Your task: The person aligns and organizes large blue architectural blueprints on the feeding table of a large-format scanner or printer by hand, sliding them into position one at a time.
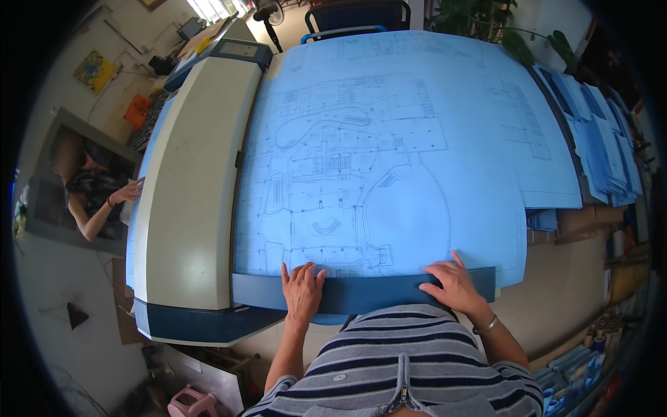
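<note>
A large pale blue sheet printed with a building floor plan (403, 160) lies across the wide table in front of me. Its left side meets a long cream-coloured cover of a large-format machine (191, 187). My left hand (302, 288) rests over the dark blue front bar (368, 295), with its fingers stretched onto the near edge of the sheet. Farther right, my right hand (453, 283) lies on the same bar and sheet edge, fingers spread and thumb out to the left. Neither hand grips anything that I can see.
Another person (94, 184) stands left of the machine, one hand at its far side. Stacked folded blue sheets (601, 139) lie at the right. A dark chair (358, 17) and a leafy plant (479, 21) stand beyond the table; a pink stool (193, 402) sits lower left.
</note>
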A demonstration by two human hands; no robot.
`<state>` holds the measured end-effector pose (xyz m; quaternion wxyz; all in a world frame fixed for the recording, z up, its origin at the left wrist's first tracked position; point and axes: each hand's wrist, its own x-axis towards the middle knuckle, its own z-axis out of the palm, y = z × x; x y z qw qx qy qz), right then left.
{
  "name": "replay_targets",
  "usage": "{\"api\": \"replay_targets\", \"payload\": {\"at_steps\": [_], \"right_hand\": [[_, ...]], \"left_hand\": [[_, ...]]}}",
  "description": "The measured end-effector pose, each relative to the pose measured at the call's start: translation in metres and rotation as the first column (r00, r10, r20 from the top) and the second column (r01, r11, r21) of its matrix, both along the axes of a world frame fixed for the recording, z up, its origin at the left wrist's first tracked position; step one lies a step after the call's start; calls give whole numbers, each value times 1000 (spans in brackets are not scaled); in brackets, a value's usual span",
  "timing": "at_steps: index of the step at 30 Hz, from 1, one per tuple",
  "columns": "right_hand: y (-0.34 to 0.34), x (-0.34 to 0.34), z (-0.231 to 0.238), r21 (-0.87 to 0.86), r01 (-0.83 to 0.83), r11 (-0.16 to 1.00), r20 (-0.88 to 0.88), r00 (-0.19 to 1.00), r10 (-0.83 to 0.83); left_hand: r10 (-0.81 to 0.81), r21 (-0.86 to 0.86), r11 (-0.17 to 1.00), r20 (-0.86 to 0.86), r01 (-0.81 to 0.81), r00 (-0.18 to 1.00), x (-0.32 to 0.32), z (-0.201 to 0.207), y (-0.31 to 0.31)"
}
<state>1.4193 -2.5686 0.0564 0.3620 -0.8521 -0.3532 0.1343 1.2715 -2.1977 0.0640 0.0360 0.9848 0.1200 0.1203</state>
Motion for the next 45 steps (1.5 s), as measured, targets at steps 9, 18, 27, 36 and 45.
{"api": "replay_targets", "payload": {"at_steps": [9,18,27,36,45], "right_hand": [[-30,17,2,68,-2,998,56,998,-2],[-154,52,-4,48,123,991,106,986,-128],[-231,85,-9,-46,2,999,202,979,7],[-288,104,-23,166,205,965,292,924,-247],[-315,95,-4,171,269,948,254,917,-306]], "left_hand": [[85,23,996,-10,-85,996,2,6,-15],[274,214,941,-27,-262,961,31,-9,-78],[-304,-155,938,69,311,950,86,-7,-253],[-110,5,994,84,110,990,83,-3,-285],[59,18,998,67,-61,996,82,20,-306]]}}
